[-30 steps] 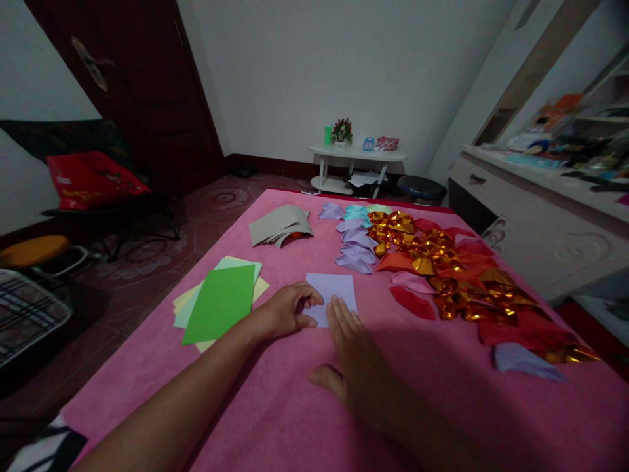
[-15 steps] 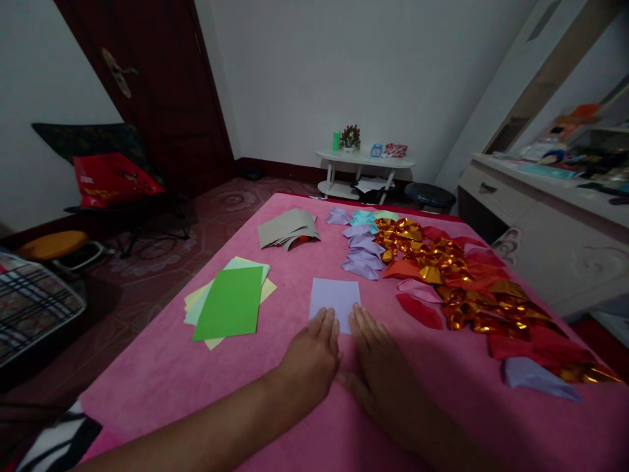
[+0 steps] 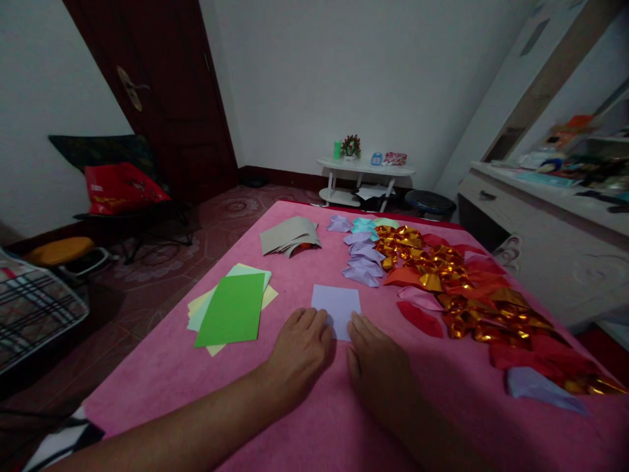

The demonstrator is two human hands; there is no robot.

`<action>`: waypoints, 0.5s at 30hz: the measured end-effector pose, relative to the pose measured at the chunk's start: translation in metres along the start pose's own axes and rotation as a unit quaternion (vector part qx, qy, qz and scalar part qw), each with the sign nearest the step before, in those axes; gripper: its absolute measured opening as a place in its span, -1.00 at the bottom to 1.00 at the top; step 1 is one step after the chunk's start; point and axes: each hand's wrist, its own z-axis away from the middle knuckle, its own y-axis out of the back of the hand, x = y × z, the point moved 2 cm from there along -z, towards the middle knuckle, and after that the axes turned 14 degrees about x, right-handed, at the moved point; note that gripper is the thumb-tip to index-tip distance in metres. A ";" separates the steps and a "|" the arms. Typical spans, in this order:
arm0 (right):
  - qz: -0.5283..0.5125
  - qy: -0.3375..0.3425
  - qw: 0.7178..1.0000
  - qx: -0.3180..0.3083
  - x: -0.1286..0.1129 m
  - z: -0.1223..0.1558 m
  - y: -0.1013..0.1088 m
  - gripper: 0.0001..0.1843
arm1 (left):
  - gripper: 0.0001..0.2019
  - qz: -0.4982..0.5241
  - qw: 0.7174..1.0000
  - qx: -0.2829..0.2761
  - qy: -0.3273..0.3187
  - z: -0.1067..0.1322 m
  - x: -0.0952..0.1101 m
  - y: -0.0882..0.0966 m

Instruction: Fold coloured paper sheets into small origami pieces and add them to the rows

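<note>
A lilac square of paper point(image 3: 336, 303) lies flat on the pink cloth-covered table point(image 3: 304, 419). My left hand point(image 3: 298, 351) rests palm down with fingers stretched out, its fingertips on the paper's near left corner. My right hand point(image 3: 376, 360) lies flat beside it, fingers straight, tips at the paper's near right edge. Neither hand holds anything. The two hands almost touch each other.
A stack of green and yellow sheets point(image 3: 230, 307) lies left of my hands. Grey sheets point(image 3: 289, 235) sit further back. Folded lilac pieces point(image 3: 361, 259), gold foil pieces point(image 3: 442, 269) and red pieces point(image 3: 420, 318) spread along the right. A white cabinet point(image 3: 540, 236) stands at the right.
My left hand went from a curled pinch at the paper's left edge to lying flat beside my right hand. Both hands slid back toward me along the paper. The camera view tilted up slightly.
</note>
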 end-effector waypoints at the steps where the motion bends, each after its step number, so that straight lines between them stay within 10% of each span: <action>1: 0.003 0.003 1.000 0.008 -0.001 -0.001 -0.001 -0.57 | -0.86 0.006 1.000 0.000 -0.009 -0.002 0.001 -0.001; 15: -0.113 0.063 0.987 0.091 0.002 -0.011 -0.009 -0.69 | -0.83 0.051 0.990 0.102 -0.083 -0.002 -0.007 -0.023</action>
